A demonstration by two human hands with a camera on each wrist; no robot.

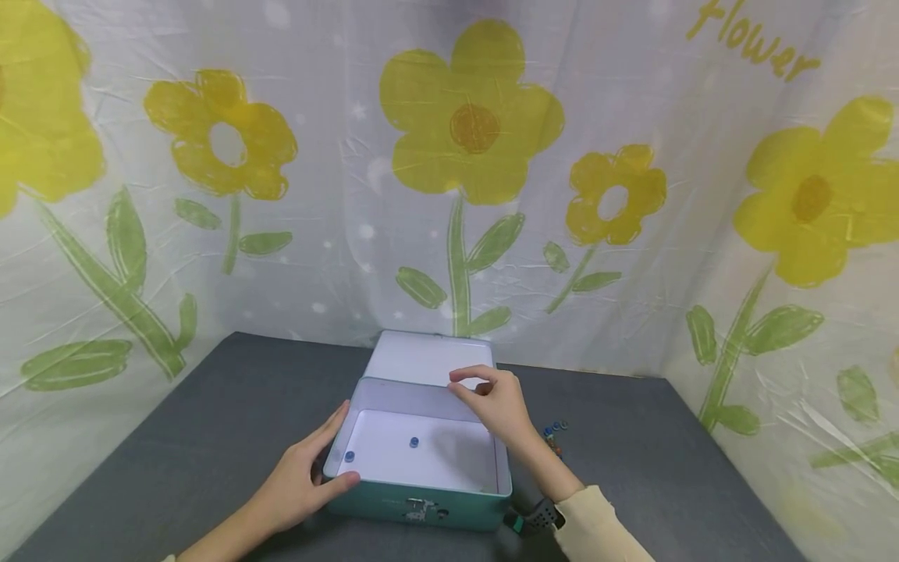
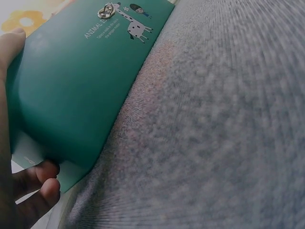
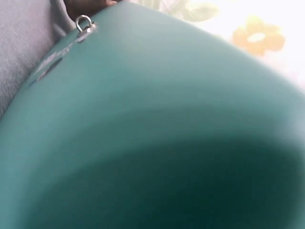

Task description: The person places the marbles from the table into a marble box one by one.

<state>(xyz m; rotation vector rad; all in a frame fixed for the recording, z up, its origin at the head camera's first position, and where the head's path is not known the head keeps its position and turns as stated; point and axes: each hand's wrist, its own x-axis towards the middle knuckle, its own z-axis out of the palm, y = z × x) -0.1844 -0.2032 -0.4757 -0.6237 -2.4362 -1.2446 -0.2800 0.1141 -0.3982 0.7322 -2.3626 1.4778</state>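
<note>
A green tin box stands with its lid folded back, showing a white inside. Two small blue pieces, like beads or caps, lie on its floor, one near the middle and one by the left wall. My left hand grips the front left corner, thumb over the front rim and fingers along the left side. In the left wrist view, its curled fingers touch the tin's side. Above the box's right part is my right hand, its thumb and index fingertips close together; whether anything is between them is too small to tell.
Several small blue and orange pieces lie on the dark grey table cloth right of the box, partly behind the right forearm. A dark strap shows by the right sleeve. A flower-printed curtain closes off the back and sides.
</note>
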